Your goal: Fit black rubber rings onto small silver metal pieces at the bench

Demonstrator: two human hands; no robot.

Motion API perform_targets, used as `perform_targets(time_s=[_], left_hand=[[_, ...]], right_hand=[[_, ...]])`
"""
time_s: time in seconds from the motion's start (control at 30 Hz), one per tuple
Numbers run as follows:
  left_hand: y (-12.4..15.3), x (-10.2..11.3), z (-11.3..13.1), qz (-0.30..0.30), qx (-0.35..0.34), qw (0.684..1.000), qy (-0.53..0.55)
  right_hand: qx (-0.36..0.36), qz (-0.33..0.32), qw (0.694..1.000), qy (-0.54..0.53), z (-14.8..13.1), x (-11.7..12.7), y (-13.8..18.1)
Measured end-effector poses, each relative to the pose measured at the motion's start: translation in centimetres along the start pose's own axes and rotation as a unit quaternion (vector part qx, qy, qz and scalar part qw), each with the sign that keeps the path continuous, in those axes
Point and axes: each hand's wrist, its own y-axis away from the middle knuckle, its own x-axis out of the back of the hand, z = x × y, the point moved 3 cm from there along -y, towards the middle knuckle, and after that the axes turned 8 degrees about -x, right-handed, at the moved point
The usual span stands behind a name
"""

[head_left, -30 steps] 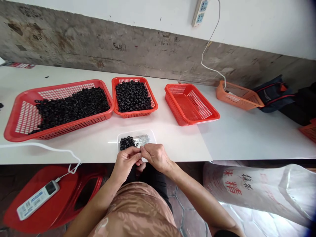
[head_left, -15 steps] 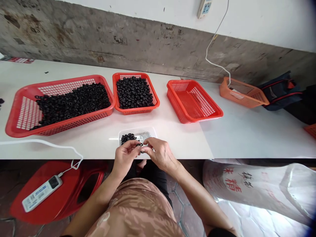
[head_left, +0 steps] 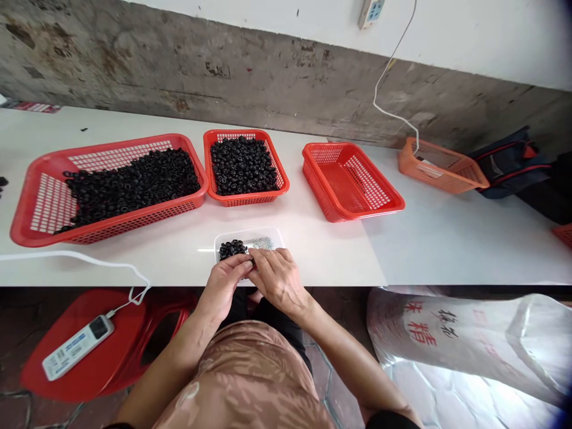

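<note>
Right hand [head_left: 277, 279] has folded in, hold unclear, against left hand [head_left: 224, 283], fingertips apparently pinching a black part [head_left: 252, 261]; two-handed fingerwork likely needs steadiness next.

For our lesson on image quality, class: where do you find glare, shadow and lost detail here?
Head view: glare whitens the floor at lower right; head view: shadow darkens the space beneath the table; head view: silver bits near the right hand blend together.

Head-worn view; facing forward, downward.
</note>
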Motion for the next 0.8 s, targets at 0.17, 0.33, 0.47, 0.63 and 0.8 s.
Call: perform_targets(time_s=[0.17, 0.33, 0.47, 0.63, 0.8], left_hand=[[0.1, 0.2, -0.2, -0.028, 0.012, 0.999, 0.013], [0.4, 0.2, -0.2, -0.044, 0.021, 0.999, -0.001], [0.5, 0.1, -0.3, -0.048, 0.025, 0.998, -0.014], [0.6, 0.2, -0.5, -0.052, 0.023, 0.998, -0.035], [0.6, 0.1, -0.4, -0.050, -0.006, 0.996, -0.073]], right_hand=[[-0.029, -0.048, 0.987, -0.152, 0.5, 1.7, -0.2], [-0.127, -0.081, 0.928, -0.340, 1.3, 2.6, -0.3], [-0.102, -0.069, 0.929, -0.348, 1.9, 2.6, -0.4], [0.008, -0.060, 0.970, -0.237, 2.6, 3.2, -0.7], [0.031, -0.060, 0.977, -0.202, 2.4, 3.5, -0.8]])
